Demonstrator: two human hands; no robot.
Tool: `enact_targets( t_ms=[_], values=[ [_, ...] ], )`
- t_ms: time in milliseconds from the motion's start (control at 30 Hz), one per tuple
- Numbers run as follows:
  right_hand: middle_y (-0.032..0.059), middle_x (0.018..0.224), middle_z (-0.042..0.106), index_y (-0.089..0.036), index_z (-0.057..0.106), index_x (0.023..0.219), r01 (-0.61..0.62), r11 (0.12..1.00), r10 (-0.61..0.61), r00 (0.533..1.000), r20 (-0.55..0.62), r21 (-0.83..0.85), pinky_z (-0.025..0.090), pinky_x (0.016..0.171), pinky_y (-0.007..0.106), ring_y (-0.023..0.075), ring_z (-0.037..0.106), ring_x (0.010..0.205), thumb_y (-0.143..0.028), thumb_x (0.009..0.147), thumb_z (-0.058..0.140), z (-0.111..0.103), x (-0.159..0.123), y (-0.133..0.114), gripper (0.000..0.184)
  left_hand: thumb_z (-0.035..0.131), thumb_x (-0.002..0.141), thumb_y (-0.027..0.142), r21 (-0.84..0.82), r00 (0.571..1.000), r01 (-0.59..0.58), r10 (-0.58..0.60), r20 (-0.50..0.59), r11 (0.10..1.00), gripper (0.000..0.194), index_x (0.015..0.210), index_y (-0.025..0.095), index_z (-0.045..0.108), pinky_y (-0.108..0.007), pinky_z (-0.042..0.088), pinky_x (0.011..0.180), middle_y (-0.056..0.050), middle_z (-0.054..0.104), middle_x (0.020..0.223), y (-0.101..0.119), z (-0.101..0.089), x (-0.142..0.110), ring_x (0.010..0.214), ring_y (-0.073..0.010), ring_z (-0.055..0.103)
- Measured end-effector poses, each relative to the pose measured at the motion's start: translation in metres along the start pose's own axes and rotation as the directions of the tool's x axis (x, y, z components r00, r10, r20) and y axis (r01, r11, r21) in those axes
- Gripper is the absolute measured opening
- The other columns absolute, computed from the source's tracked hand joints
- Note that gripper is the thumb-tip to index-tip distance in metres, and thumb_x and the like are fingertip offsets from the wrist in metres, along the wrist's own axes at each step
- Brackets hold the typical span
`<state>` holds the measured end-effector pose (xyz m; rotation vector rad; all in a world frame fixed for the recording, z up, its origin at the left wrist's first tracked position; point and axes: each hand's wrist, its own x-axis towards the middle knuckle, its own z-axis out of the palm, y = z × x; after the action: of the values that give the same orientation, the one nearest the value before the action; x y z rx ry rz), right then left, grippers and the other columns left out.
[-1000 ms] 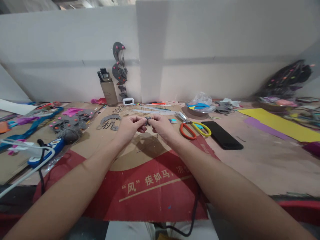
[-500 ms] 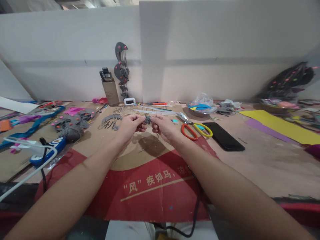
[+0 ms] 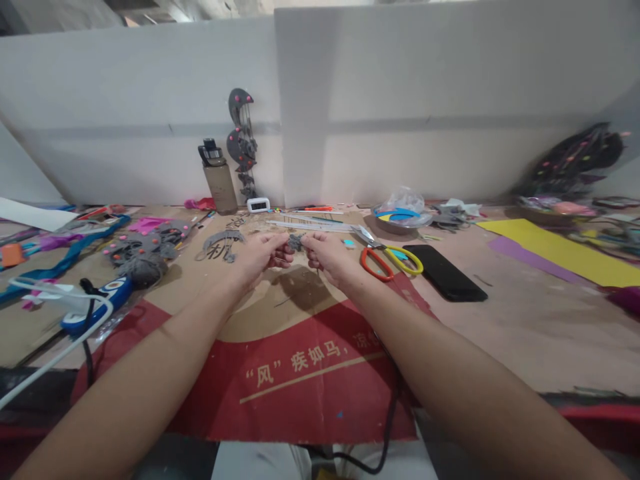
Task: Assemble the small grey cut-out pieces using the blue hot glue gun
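Observation:
Between my fingertips is a small dark grey piece [image 3: 295, 243], perhaps felt or yarn; its exact kind is too small to make out. My left hand [image 3: 267, 258] pinches it from the left with thumb and forefinger, the other fingers curled. From the right, my right hand [image 3: 327, 257] pinches its other side. Both hands are raised a little over the cardboard, and their shadow falls below. Left of my left hand lies a curved grey felt piece [image 3: 220, 239] with loose ends. Right of my right hand rest scissors [image 3: 383, 250] with one red and one yellow handle.
A black phone [image 3: 445, 273] lies right of the scissors. Red-and-tan cardboard [image 3: 300, 400] covers the table before me. At the back stand a bottle [image 3: 220, 183], a small white clock [image 3: 259, 205] and a bowl [image 3: 400, 223]. Grey yarn [image 3: 145, 268] and a blue tool [image 3: 100, 303] sit left.
Both hands keep hold of the small grey piece, with only a slight shift in the fingers. The whole view has tilted a little; nothing on the table has visibly moved.

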<state>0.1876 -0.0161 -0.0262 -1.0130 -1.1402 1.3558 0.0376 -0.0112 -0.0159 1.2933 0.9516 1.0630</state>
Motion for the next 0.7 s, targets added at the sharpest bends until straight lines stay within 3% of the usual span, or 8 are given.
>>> enact_targets(
  t_ms=[200, 367, 500, 700],
  values=[
    [-0.0084, 0.050, 0.034, -0.019, 0.045, 0.067, 0.040, 0.999, -0.040, 0.999, 0.021, 0.005, 0.018, 0.042, 0.021, 0.0042, 0.026, 0.042, -0.027, 0.071, 0.059, 0.001, -0.001, 0.001, 0.016, 0.071, 0.067, 0.030, 0.065, 0.999, -0.035, 0.034, 0.012, 0.997, 0.023, 0.075, 0.011, 0.061, -0.024, 0.050, 0.055, -0.006, 0.064, 0.069, -0.005, -0.001, 0.000, 0.056, -0.0100, 0.058],
    [-0.0052, 0.065, 0.047, -0.020, 0.050, 0.082, 0.188, 0.965, -0.196, 0.980, -0.022, -0.180, 0.029, 0.048, 0.021, 0.0071, 0.040, 0.054, -0.028, 0.066, 0.061, 0.001, 0.002, 0.006, 0.021, 0.070, 0.066, 0.026, 0.036, 0.996, -0.061, 0.063, -0.064, 0.998, 0.020, 0.074, 0.011, 0.060, -0.023, 0.048, 0.054, -0.004, 0.063, 0.064, -0.003, -0.002, 0.001, 0.055, -0.0099, 0.058],
    [-0.0047, 0.067, 0.046, -0.020, 0.050, 0.079, 0.233, 0.939, -0.255, 0.965, -0.057, -0.254, 0.031, 0.052, 0.022, 0.0078, 0.039, 0.057, -0.029, 0.067, 0.060, 0.000, 0.006, 0.009, 0.018, 0.071, 0.065, 0.024, 0.029, 0.989, -0.083, 0.086, -0.117, 0.996, 0.019, 0.074, 0.011, 0.059, -0.023, 0.049, 0.053, -0.003, 0.063, 0.064, -0.002, 0.000, 0.000, 0.055, -0.0106, 0.059],
    [-0.0033, 0.065, 0.048, -0.019, 0.053, 0.074, 0.241, 0.931, -0.255, 0.967, -0.018, -0.275, 0.031, 0.053, 0.023, 0.0089, 0.039, 0.057, -0.030, 0.070, 0.055, -0.001, 0.007, 0.010, 0.012, 0.070, 0.065, 0.028, 0.072, 0.996, -0.076, 0.080, -0.051, 0.994, 0.021, 0.074, 0.012, 0.060, -0.023, 0.048, 0.053, -0.005, 0.065, 0.070, -0.002, 0.000, -0.001, 0.057, -0.0106, 0.060]
  ],
)
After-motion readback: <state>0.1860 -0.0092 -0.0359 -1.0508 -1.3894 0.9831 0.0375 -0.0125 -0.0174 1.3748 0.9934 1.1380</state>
